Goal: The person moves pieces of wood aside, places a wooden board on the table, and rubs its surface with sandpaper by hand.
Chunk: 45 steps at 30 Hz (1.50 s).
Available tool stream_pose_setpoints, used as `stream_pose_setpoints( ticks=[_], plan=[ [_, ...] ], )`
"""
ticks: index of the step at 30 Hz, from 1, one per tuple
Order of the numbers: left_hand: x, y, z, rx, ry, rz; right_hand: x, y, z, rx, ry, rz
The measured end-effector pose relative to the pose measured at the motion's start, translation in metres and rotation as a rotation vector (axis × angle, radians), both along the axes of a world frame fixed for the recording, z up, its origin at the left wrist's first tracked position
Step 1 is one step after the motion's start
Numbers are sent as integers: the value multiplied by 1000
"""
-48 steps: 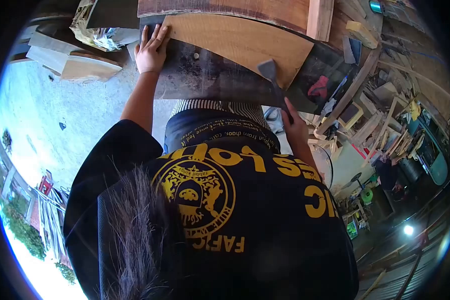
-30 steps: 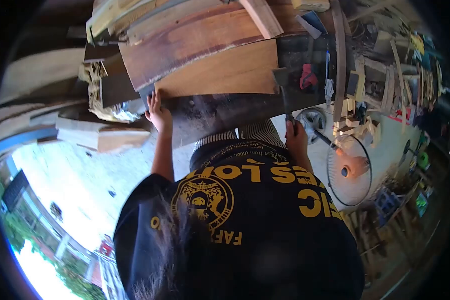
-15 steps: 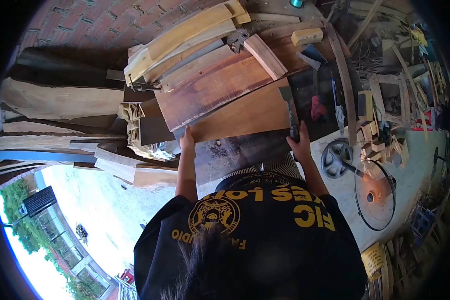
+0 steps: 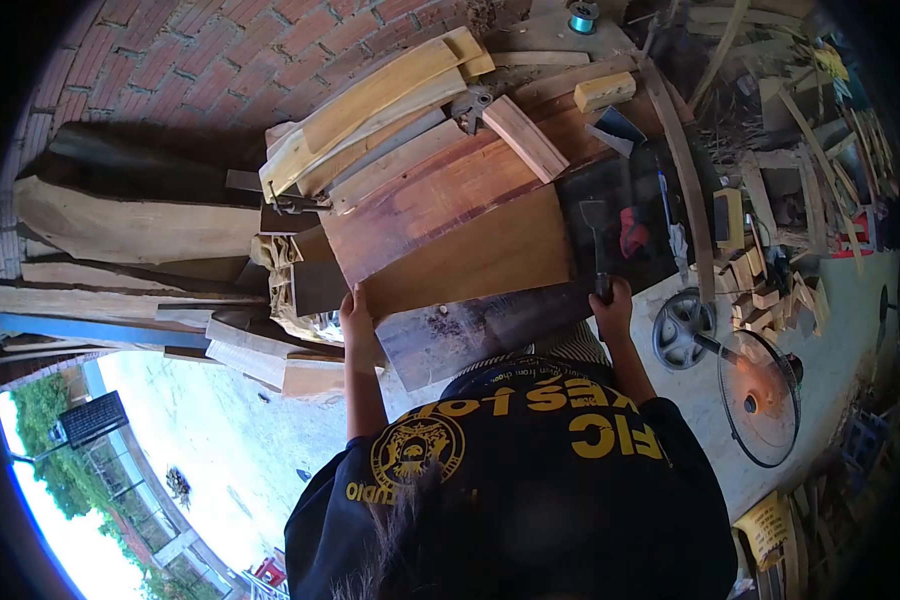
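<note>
My left hand point(image 4: 355, 312) grips the lower left corner of a brown wooden board point(image 4: 475, 252), with the fingers mostly hidden behind the edge. My right hand point(image 4: 613, 303) is wrapped round the dark handle of a scraper point(image 4: 594, 216). The scraper's flat blade points away from me, over the dark tabletop point(image 4: 490, 328) just right of the board's end. A reddish plank point(image 4: 420, 215) lies behind the board. Right of the scraper is a red object point(image 4: 632, 232) whose kind I cannot make out.
A wood block point(image 4: 526, 138), a yellowish block point(image 4: 605, 92) and stacked boards point(image 4: 375, 105) lie at the back. Long planks point(image 4: 140, 215) are piled at the left. A fan point(image 4: 755, 400) stands at the right, near a heap of wood offcuts point(image 4: 765, 295).
The scraper has moved off the board's right end to beside it, its blade now over the dark tabletop. The board's face looks darker and its right end has shifted slightly left.
</note>
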State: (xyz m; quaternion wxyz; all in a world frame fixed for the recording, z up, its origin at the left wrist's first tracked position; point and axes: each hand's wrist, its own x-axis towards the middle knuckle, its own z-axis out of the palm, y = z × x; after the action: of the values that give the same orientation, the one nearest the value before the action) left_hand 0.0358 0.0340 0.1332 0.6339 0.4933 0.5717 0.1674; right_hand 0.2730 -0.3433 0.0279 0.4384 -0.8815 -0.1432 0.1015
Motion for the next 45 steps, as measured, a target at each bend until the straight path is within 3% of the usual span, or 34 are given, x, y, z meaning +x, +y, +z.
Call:
stream_pose_setpoints(
  ticks=[2,3,5,6,9,10,11,13,14,16,17,19,23,26,27,29,31,33,35,37,40,43,44,45],
  plan=[
    [-11,9,-41,102,242,-42,3,-2,2,-59,-73,12],
    [-17,13,-64,89,239,-67,4,-2,3,-76,-74,-10],
    [-21,15,-103,465,488,-163,4,0,1,-92,-194,0],
    [-12,8,-98,469,556,-150,3,-1,0,-114,-195,-17],
    [1,-5,-124,561,486,-116,4,4,1,-137,-274,9],
    [6,-6,-109,403,478,-323,4,7,5,-145,-246,9],
    [14,-15,-104,400,478,-313,5,10,10,-151,-217,12],
    [38,-44,-101,589,810,-362,7,14,14,-170,-193,15],
    [44,-55,-98,582,811,-351,8,16,15,-189,-167,9],
    [56,-71,-90,653,734,-610,11,19,13,-185,-150,14],
    [62,-77,-83,644,736,-596,12,21,11,-180,-128,6],
    [73,-85,-61,654,929,-805,16,29,16,-224,-167,41],
    [70,-81,-67,742,931,-810,21,53,43,-282,-394,208],
    [64,-77,-75,747,888,-806,20,83,44,-136,-272,266],
    [60,-75,-82,742,884,-800,21,93,43,-50,-200,257],
    [43,-65,-106,872,916,-417,26,108,11,-50,-184,229],
    [27,-44,-126,820,733,47,28,126,5,-161,-131,94],
    [24,-25,-108,503,750,142,32,136,6,-289,-72,26],
    [13,-21,-110,567,607,15,38,143,5,-408,-9,-30],
    [11,-16,-109,527,734,-50,40,148,8,-531,71,-61],
    [2,-7,-86,174,724,-74,44,144,24,-533,110,-47],
    [-13,-8,-46,257,445,118,50,127,22,-408,312,9],
    [-33,1,-63,272,398,193,50,119,18,-294,455,63],
    [-22,0,-27,302,452,209,49,115,21,-290,459,53]
  ],
)
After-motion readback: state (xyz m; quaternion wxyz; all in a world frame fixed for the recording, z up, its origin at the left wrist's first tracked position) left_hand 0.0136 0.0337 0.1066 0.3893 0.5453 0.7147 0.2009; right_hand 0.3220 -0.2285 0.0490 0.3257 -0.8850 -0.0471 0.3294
